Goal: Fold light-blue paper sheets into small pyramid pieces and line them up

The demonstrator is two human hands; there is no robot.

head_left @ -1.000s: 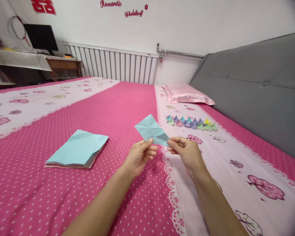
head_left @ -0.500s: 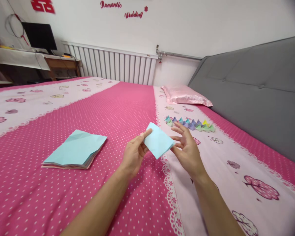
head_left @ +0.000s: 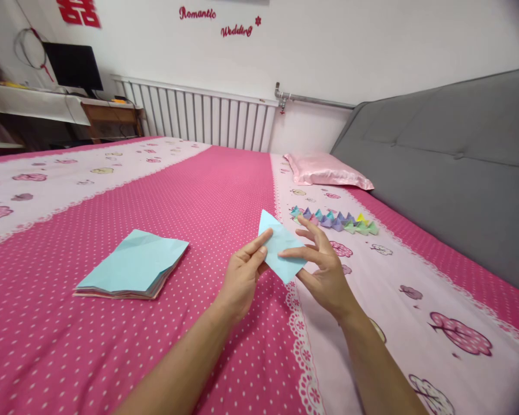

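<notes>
A light blue folded paper (head_left: 281, 245) is held up over the bed between both hands. My left hand (head_left: 246, 271) pinches its left edge, thumb on top and fingers partly behind. At the paper's right corner, my right hand (head_left: 326, 274) grips with its thumb below and a finger lying across the face; its other fingers are spread. Left of the hands rests a stack of paper sheets (head_left: 134, 262) with a light blue one on top. Beyond my right hand stand rows of small folded paper pieces (head_left: 335, 221) in blue, purple, green and yellow.
A pink polka-dot bedspread (head_left: 225, 184) with pale printed bands covers the bed. Toward the back right lies a pink pillow (head_left: 326, 170) beside a grey headboard (head_left: 450, 138). A white radiator (head_left: 199, 112) lines the wall, and a desk with a monitor (head_left: 73, 68) stands at back left.
The paper has turned slightly in my hands. My left thumb has moved further onto it, and a right finger now lies across its face. The stack has not moved.
</notes>
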